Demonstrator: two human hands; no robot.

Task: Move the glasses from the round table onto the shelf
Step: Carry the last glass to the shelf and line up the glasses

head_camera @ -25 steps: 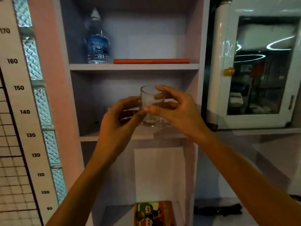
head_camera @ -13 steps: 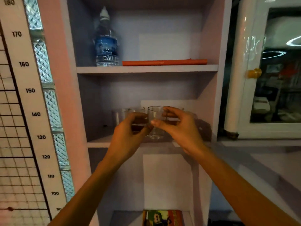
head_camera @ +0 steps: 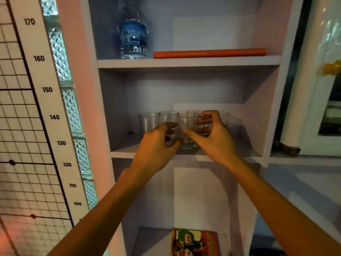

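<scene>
A clear glass (head_camera: pixel 187 126) stands upright near the front of the middle shelf (head_camera: pixel 125 150). My left hand (head_camera: pixel 156 145) grips its left side and my right hand (head_camera: pixel 214 137) wraps its right side, thumbs in front. Behind it several more clear glasses stand in a row, among them a far-left glass (head_camera: pixel 148 121), a second glass (head_camera: pixel 168 116) and a right-hand glass (head_camera: pixel 224 117) partly hidden by my right hand. The round table is out of view.
On the shelf above stand a water bottle (head_camera: pixel 133 39) and a flat orange book (head_camera: pixel 209 52). A colourful box (head_camera: pixel 195 242) lies on the bottom shelf. A height chart (head_camera: pixel 46 89) covers the left wall. A white glass-door cabinet (head_camera: pixel 313 100) stands right.
Both hands carried the glass forward and down from in front of the shelf onto the middle shelf, in front of the row. The view has moved closer.
</scene>
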